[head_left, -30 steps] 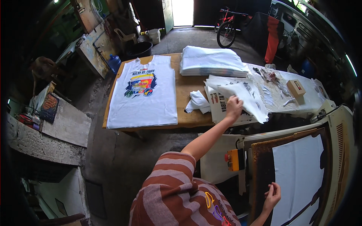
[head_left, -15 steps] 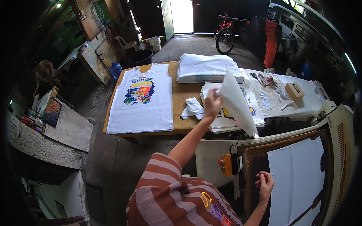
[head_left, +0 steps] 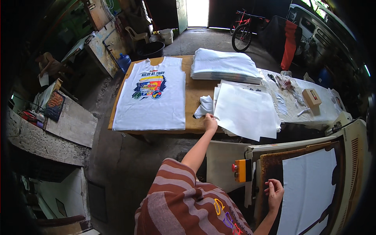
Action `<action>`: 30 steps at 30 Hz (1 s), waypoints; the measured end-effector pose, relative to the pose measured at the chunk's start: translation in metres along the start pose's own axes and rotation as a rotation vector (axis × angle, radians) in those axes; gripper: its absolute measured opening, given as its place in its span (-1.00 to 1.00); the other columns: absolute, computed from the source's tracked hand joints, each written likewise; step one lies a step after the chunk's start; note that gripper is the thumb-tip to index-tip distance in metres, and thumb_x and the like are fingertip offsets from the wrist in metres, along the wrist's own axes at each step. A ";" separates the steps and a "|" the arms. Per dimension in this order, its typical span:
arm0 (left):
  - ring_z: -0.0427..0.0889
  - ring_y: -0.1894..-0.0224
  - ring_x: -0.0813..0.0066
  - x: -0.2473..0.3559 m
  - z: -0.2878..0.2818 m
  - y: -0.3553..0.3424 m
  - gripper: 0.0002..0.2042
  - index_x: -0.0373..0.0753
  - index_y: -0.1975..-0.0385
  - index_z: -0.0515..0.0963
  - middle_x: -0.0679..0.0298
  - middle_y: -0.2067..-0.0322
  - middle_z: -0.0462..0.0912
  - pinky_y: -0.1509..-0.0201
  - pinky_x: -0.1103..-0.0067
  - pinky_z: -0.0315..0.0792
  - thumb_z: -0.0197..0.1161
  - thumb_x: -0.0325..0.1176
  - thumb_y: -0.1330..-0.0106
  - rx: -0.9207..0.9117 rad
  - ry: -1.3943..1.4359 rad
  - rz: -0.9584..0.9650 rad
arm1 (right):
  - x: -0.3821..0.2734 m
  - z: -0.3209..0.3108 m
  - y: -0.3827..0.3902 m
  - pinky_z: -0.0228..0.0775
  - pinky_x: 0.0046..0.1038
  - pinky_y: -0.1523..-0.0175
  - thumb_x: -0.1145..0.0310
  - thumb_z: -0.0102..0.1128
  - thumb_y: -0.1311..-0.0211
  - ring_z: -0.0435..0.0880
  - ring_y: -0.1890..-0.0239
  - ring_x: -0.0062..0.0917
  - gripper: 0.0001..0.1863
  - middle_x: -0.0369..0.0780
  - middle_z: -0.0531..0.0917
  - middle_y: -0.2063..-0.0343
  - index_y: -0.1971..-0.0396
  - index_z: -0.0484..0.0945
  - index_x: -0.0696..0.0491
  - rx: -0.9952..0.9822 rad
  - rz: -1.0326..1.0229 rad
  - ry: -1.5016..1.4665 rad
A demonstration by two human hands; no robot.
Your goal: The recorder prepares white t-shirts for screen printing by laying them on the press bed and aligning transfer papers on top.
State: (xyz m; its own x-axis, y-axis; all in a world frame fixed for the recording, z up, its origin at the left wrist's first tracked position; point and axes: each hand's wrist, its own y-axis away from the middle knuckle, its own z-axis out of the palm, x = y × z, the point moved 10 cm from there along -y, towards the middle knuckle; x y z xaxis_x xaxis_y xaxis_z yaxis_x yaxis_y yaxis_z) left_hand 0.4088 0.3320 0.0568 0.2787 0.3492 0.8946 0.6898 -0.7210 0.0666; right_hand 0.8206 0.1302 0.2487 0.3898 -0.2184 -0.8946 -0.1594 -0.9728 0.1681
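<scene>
My left hand (head_left: 210,123) is closed at the near left corner of a blank white sheet of paper (head_left: 239,106), fingers pinched on its edge. The sheet lies face down, slightly askew, over a stack of printed sheets. Just beyond that hand, a crumpled white cloth (head_left: 205,106) rests on the wooden table. My right hand (head_left: 275,192) hovers by the left edge of a heat press bed, fingers loosely bent and slightly apart, with nothing seen in them. White fabric (head_left: 309,184) is spread on the bed. At left on the table lies a white shirt panel (head_left: 150,105) with a colourful print.
A folded white fabric pile (head_left: 223,64) stands at the table's back. Scissors (head_left: 272,78) and a small cardboard box (head_left: 311,97) sit on the covered table at right. An orange control box with a red button (head_left: 242,170) is beside the press. Another person (head_left: 49,64) works at far left.
The sheet, raised and tilted half a second ago, now lies flat on the stack. My left hand has come down nearer and to the left. My right hand stays beside the press.
</scene>
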 end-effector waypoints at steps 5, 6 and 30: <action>0.49 0.22 0.15 0.023 0.013 -0.013 -0.88 -0.28 0.47 0.45 0.04 0.38 0.52 0.08 0.40 0.35 0.16 -0.38 -0.04 0.005 -0.208 0.107 | 0.003 0.008 0.004 0.27 -0.71 0.56 0.44 -0.01 -0.20 0.47 0.61 -0.73 -0.86 -0.28 0.59 0.50 0.34 0.50 0.16 -0.029 0.017 0.022; 0.45 0.18 0.17 0.038 0.003 -0.008 -0.86 -0.30 0.44 0.43 0.05 0.37 0.49 0.03 0.40 0.30 0.16 -0.38 -0.06 0.144 -0.289 0.217 | 0.004 0.010 0.005 0.28 -0.71 0.56 0.44 -0.01 -0.20 0.47 0.61 -0.73 -0.86 -0.28 0.59 0.50 0.34 0.50 0.16 -0.033 0.017 0.041; 0.47 0.25 0.17 0.350 -0.045 0.309 -0.88 -0.32 0.38 0.26 0.11 0.16 0.47 0.20 0.48 0.35 -0.04 -0.67 -0.13 -1.395 0.464 1.263 | -0.018 -0.096 0.004 0.52 -0.16 0.22 -0.22 -0.16 -0.15 0.48 0.08 -0.18 -0.19 -0.01 0.23 -0.11 -0.21 -0.07 0.08 0.209 0.015 -1.008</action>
State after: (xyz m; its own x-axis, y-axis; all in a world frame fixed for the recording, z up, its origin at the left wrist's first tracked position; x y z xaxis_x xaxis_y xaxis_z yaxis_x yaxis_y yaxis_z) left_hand 0.6896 0.2049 0.4103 -0.2216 -0.6640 0.7141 -0.7360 -0.3665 -0.5692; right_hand 0.8998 0.1231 0.3048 -0.5402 0.0292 -0.8410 -0.3498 -0.9168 0.1928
